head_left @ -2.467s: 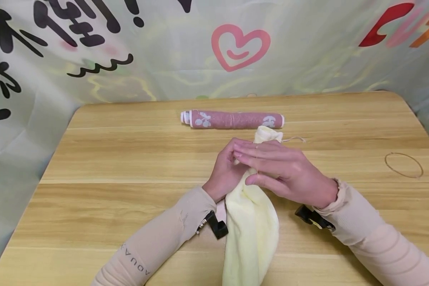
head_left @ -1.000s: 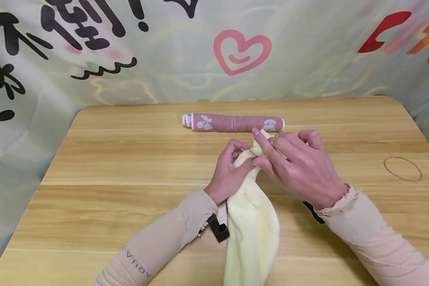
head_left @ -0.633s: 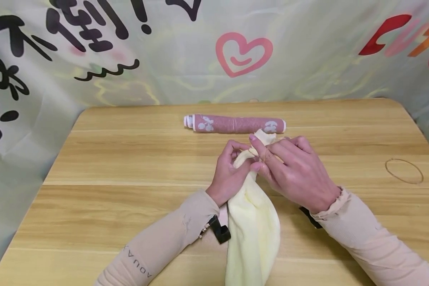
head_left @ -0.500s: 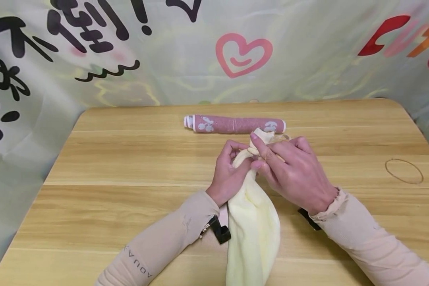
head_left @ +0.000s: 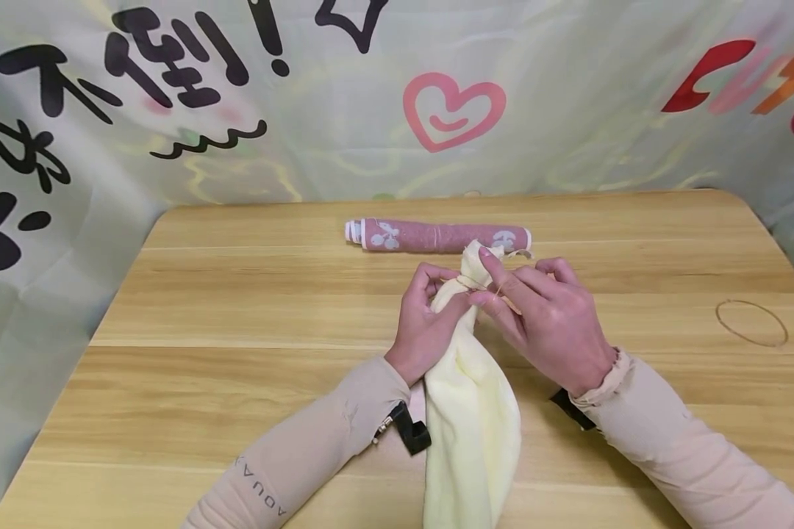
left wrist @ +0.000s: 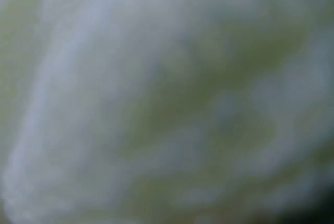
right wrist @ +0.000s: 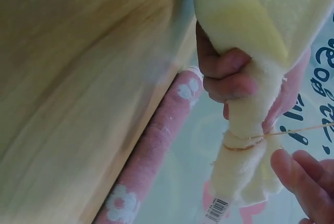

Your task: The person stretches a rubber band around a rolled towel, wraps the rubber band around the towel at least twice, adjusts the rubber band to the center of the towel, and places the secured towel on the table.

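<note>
"Holding what, that right hand (head_left: 548,317)?"

"The thin band (right wrist: 243,149), looped round the neck of the yellow cloth (head_left: 471,433) and stretched out right of it."

"And the left hand (head_left: 426,319)?"

"Gripping that neck; the cloth's long axis points toward the pink roll (head_left: 430,236)."

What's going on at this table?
A person is binding a pale yellow cloth. The left hand grips it where it is bunched, while the right hand holds out a strand of the thin band looped around it. Another loop lies to the right on the table, and a pink roll lies behind the hands.
</note>
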Available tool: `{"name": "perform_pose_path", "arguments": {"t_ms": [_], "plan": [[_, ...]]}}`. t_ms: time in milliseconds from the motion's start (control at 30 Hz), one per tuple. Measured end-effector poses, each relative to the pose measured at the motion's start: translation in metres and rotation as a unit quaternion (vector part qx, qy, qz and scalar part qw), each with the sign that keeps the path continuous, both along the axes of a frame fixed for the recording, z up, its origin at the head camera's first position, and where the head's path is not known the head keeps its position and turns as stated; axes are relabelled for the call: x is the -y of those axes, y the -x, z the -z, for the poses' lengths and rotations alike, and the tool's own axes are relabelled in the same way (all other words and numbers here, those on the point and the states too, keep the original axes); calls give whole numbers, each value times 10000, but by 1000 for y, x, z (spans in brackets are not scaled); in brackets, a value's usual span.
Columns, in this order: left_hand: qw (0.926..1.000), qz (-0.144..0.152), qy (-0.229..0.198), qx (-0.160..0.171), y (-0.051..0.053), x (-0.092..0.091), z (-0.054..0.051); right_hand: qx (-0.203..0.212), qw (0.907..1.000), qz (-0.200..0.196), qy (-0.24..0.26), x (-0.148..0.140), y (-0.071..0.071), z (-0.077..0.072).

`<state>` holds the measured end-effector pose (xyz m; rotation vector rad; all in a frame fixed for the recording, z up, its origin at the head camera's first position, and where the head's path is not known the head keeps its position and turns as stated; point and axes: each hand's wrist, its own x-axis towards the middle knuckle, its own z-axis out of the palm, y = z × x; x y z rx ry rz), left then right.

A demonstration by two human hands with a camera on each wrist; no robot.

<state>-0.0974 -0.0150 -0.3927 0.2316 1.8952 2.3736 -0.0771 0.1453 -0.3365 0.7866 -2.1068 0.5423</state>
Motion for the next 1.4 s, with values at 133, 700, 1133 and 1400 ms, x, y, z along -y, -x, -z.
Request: {"name": "perform_pose_path", "arguments": {"t_ms": [133,700,1133,1400], "plan": [[9999,-90,138,-43,0,0,0,138,9994,152,291,1,1,2],[9989,-90,-451,24,2,-1,1,1093,9879,581,932,-3,11,5],[9988,-222,-444,7,2,-2,2,1996,9716,814,981,-9,13,7],[9976,-312,-581,-191,2,-3,1,2979,9418,677,1404,-9,12,3]]}}
